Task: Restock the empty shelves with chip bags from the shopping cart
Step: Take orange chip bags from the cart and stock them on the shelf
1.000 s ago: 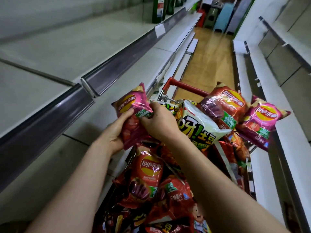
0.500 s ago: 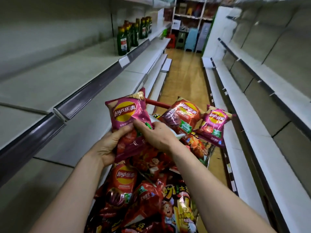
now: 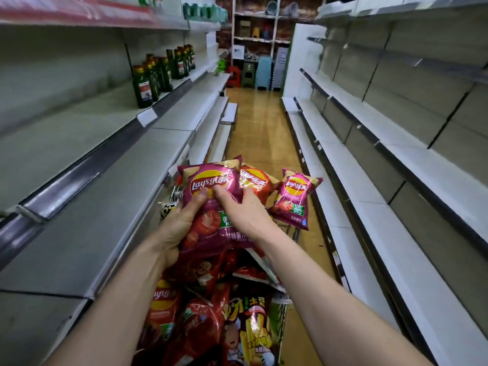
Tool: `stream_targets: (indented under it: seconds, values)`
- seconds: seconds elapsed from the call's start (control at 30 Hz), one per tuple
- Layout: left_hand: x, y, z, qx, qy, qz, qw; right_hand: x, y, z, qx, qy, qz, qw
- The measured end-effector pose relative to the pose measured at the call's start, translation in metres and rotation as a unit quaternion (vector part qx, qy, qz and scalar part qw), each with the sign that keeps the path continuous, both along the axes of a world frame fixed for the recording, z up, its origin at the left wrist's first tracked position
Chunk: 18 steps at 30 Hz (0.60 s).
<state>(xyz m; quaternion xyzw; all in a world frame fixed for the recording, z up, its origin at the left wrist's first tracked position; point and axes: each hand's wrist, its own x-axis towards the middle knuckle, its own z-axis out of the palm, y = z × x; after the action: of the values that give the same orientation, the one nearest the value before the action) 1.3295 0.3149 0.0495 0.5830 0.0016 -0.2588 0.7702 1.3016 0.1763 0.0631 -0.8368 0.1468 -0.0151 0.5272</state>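
Your hands are carrying the magenta chip bag [image 3: 211,228] higher than half a second ago, clear of the heap in the shopping cart [image 3: 287,303], while your view is tipping up along the aisle. Your left hand [image 3: 179,225] is cupping the bag's lower left side, and your right hand [image 3: 244,213] is holding its upper right, fingers [image 3: 224,199] bent over the foil, so both are gripping the one bag in mid-air just above the cart. That foil is looking slick and puffed, so a loose hold is risking a slip back into the pile, and a hard squeeze is likely crushing the chips. A second magenta bag [image 3: 293,199] is perching at the cart's far right corner and leaning outward, so any nudge of the cart could be sending it to the floor [image 3: 258,133]. An orange bag [image 3: 253,180] is sitting just behind your right hand. The bare left shelf [image 3: 118,202] is lying just beside the cart, and the dark price rail [image 3: 79,170] of the shelf above is overhanging it, a likely snag as you are swinging left. Green bottles [image 3: 153,77] are standing well apart, farther along.
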Motion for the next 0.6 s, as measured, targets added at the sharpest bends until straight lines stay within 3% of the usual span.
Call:
stream_targets:
  seconds: [0.17, 0.37, 0.47, 0.6]
  values:
    - [0.001, -0.023, 0.004, 0.044, -0.023, -0.002, 0.999, 0.010, -0.022, -0.005, -0.006, -0.004, -0.029, 1.000]
    - [-0.001, -0.045, 0.008, 0.099, -0.029, -0.020, 0.994, 0.037, -0.059, -0.013, 0.228, 0.035, -0.022, 0.973]
    - [0.003, -0.062, 0.008, 0.104, -0.017, -0.015, 0.994, 0.050, -0.076, -0.018, 0.174, -0.008, -0.047, 0.984]
    - [0.009, -0.083, 0.009, 0.114, -0.021, -0.003, 0.993, 0.059, -0.092, -0.016, 0.144, 0.006, -0.075, 0.987]
